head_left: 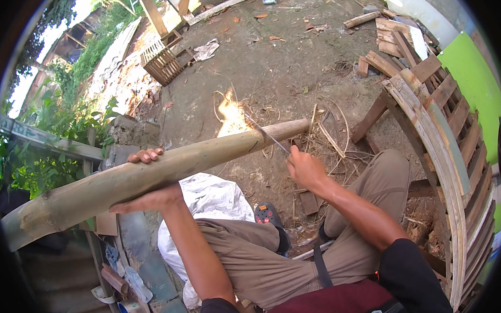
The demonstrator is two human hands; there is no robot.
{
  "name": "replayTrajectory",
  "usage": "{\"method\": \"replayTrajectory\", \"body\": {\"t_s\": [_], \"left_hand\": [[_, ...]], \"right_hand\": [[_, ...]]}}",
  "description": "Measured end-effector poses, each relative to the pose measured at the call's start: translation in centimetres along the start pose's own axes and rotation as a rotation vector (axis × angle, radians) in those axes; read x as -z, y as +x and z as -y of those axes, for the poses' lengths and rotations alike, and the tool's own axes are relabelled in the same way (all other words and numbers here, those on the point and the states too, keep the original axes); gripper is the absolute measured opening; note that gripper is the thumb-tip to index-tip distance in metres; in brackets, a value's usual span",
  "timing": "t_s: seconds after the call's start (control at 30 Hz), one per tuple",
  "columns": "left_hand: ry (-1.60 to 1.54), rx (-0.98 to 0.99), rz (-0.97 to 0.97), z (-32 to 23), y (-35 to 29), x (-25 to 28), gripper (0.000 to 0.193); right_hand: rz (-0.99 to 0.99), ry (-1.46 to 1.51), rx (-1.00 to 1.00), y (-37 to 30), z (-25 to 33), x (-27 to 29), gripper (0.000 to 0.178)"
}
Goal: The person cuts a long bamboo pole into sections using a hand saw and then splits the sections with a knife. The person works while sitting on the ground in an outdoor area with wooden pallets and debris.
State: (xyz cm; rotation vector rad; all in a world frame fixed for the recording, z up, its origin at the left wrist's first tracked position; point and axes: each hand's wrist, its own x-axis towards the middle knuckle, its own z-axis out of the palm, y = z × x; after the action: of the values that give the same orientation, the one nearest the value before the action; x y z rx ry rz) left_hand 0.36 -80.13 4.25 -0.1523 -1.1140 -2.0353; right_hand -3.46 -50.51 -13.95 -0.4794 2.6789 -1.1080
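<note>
A thick greenish-brown bamboo pole (152, 172) lies slantwise in front of me, from the left edge to just right of the middle. My left hand (152, 199) cradles it from below, with the fingertips showing over its far side. In my closed right hand (305, 167) is a long, thin metal blade (268, 135), seen nearly edge-on. It crosses the pole near the narrower right end, and the handle is hidden in my fist. Just beyond the pole, a small fire (232, 117) burns on the ground, close to the blade's tip.
At the right stands a curved wooden slatted frame (452, 166), with scrap planks (395, 41) behind it. A slatted crate (161, 63) sits at the far left. White sacking (207, 194) lies by my leg. Dry strips (332, 134) litter the ground past the pole's right end.
</note>
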Motion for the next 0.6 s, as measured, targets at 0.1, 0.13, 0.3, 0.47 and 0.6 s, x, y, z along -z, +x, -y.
{"method": "replayTrajectory", "body": {"t_s": [0.1, 0.13, 0.3, 0.47, 0.6], "left_hand": [[0.027, -0.012, -0.115, 0.4, -0.5, -0.4, 0.115], [0.025, -0.010, -0.138, 0.4, -0.4, -0.6, 0.114], [0.119, -0.035, -0.364, 0.0, 0.3, -0.2, 0.110], [0.241, -0.060, -0.465, 0.1, -0.1, -0.8, 0.102], [0.317, -0.106, -0.569, -0.1, 0.3, -0.1, 0.094]], "right_hand": [[-0.094, 0.011, 0.149, -1.0, 0.1, -1.1, 0.024], [-0.123, 0.018, 0.157, -1.0, -0.6, -1.8, 0.023], [-0.003, 0.038, 0.011, -0.6, -0.6, -1.0, 0.023], [-0.075, 0.001, 0.116, -1.3, -0.6, -3.1, 0.023], [0.029, -0.033, -0.031, 0.5, -2.2, -2.6, 0.024]]}}
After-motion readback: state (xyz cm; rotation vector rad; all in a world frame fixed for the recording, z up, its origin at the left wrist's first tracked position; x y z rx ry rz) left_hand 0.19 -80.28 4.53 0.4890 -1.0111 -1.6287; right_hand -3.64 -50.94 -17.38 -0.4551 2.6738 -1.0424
